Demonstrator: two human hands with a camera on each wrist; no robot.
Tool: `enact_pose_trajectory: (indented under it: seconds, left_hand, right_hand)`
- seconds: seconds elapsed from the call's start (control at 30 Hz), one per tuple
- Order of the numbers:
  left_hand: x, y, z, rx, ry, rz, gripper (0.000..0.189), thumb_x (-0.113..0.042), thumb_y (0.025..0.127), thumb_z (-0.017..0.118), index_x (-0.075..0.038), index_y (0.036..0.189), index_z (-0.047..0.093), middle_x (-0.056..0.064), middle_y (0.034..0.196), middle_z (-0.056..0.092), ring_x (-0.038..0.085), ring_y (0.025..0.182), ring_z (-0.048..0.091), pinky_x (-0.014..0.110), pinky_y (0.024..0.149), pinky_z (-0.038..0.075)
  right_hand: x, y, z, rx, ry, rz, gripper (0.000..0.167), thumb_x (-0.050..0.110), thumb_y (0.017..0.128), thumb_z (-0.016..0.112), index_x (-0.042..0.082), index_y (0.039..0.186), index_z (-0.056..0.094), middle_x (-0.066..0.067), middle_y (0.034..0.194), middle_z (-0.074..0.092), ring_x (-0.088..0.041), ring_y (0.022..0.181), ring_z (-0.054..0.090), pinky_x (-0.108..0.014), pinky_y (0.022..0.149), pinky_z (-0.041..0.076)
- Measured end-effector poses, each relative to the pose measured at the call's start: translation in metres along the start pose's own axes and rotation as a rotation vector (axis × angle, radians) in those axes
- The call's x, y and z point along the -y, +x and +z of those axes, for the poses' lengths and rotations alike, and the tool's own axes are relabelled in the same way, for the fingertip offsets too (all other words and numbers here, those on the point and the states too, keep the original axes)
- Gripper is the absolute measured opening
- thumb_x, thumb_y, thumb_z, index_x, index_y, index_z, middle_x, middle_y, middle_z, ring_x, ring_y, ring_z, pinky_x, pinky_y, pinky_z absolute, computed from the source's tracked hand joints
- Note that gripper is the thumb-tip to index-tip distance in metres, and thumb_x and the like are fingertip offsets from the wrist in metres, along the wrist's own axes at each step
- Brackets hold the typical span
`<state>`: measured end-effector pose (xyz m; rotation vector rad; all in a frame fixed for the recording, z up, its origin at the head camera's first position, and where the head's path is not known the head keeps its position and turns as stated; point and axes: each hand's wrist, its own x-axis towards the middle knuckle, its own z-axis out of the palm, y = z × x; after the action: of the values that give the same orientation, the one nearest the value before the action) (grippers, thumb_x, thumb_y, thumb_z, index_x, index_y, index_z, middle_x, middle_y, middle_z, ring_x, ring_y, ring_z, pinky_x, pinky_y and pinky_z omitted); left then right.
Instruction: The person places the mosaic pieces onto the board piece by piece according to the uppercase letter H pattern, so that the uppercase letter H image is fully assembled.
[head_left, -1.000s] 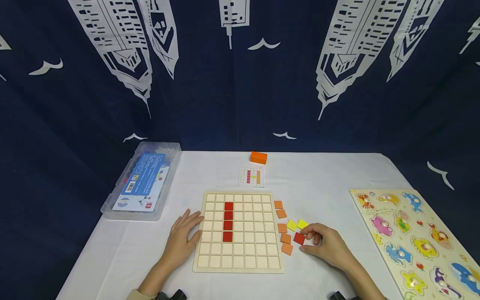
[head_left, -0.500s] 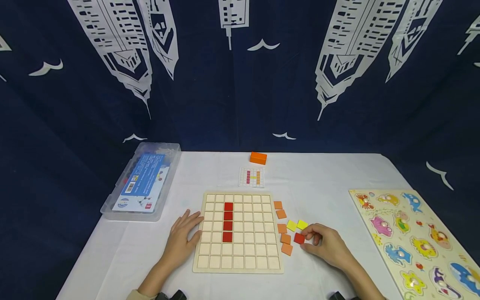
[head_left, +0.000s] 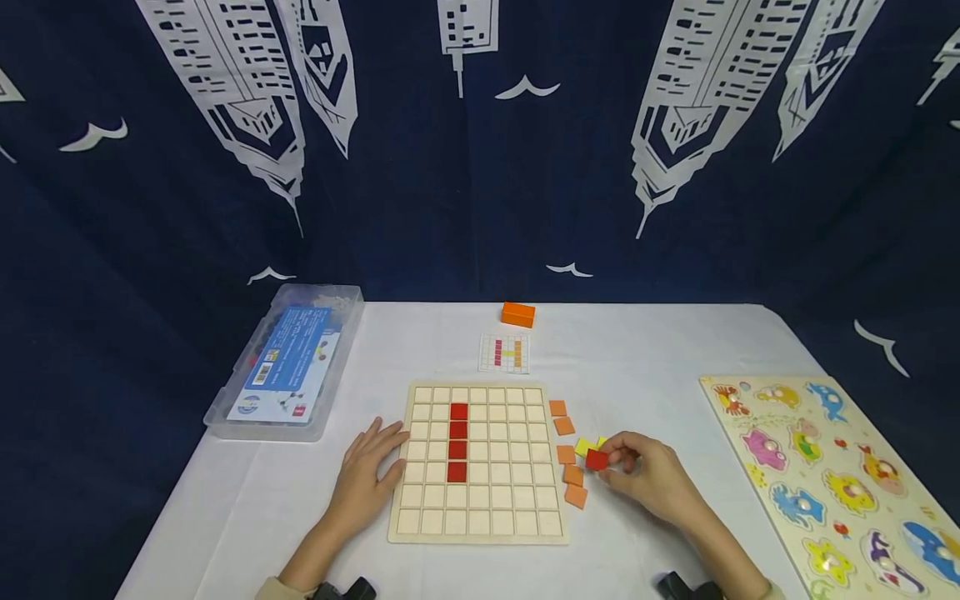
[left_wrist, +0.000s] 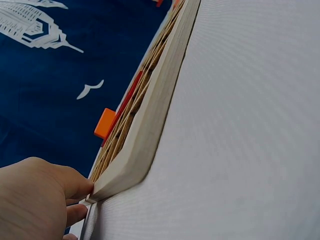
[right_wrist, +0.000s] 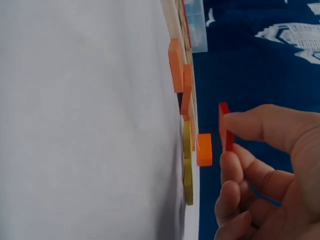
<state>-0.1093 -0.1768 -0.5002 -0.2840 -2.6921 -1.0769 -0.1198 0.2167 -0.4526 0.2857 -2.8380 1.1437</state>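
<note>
A square red wooden tile [head_left: 597, 459], loose orange square tiles [head_left: 574, 486], a pale wooden grid board [head_left: 477, 517] bearing a red column, a white worktop [head_left: 637, 358].

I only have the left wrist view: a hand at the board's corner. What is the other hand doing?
Observer: The right hand pinches a red tile, lifted off the table.
Operator: Any red tiles in the board?
Observer: Four, in one column of the board, third from its left edge.
Operator: What else is loose nearby?
Observer: Orange tiles and yellow tiles lie on the cloth beside the board's right edge.
Operator: Is there a pattern to follow?
Observer: A small card lies beyond the board, showing red, yellow and orange cells.
</note>
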Motion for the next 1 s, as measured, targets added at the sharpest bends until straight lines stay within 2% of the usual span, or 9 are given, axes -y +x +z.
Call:
enact_pose_trajectory:
  seconds: [0.3,0.6,0.83,1.0]
  left_hand:
    - [0.0,0.0,0.001,-0.014,-0.004,0.005,0.037,-0.006,0.089,0.067,-0.003,0.125,0.064,0.014,0.141,0.056,0.039,0.143,0.034,0.057,0.117,0.019]
    - [-0.001,0.0,-0.001,-0.005,0.005,-0.005,0.037,-0.007,0.089,0.067,-0.003,0.126,0.063,0.014,0.142,0.055,0.039,0.144,0.033,0.058,0.118,0.018]
    - [-0.001,0.0,-0.001,-0.002,0.007,-0.006,0.037,-0.007,0.089,0.066,-0.003,0.126,0.063,0.014,0.142,0.055,0.039,0.144,0.033,0.058,0.118,0.017]
    - [-0.001,0.0,-0.001,-0.003,0.005,-0.004,0.037,-0.007,0.089,0.066,-0.003,0.126,0.063,0.015,0.142,0.055,0.039,0.144,0.033,0.058,0.118,0.017]
  right_hand:
    - [0.034,0.014,0.017,0.085,0.062,-0.073,0.025,0.002,0.071,0.081,0.013,0.089,0.067,0.004,0.078,0.06,-0.012,0.069,0.051,-0.019,0.058,0.04]
    - [0.072,0.024,0.048,0.192,0.132,-0.168,0.025,0.002,0.072,0.079,0.013,0.091,0.068,0.004,0.079,0.06,-0.004,0.063,0.047,-0.017,0.055,0.041]
    - [0.097,0.027,0.073,0.222,0.111,-0.236,0.024,0.005,0.071,0.079,0.016,0.089,0.068,0.006,0.077,0.06,-0.003,0.063,0.046,-0.017,0.056,0.041]
    - [0.105,0.026,0.088,0.264,0.097,-0.27,0.022,0.006,0.072,0.078,0.015,0.088,0.067,0.004,0.078,0.062,-0.002,0.061,0.045,-0.017,0.056,0.041]
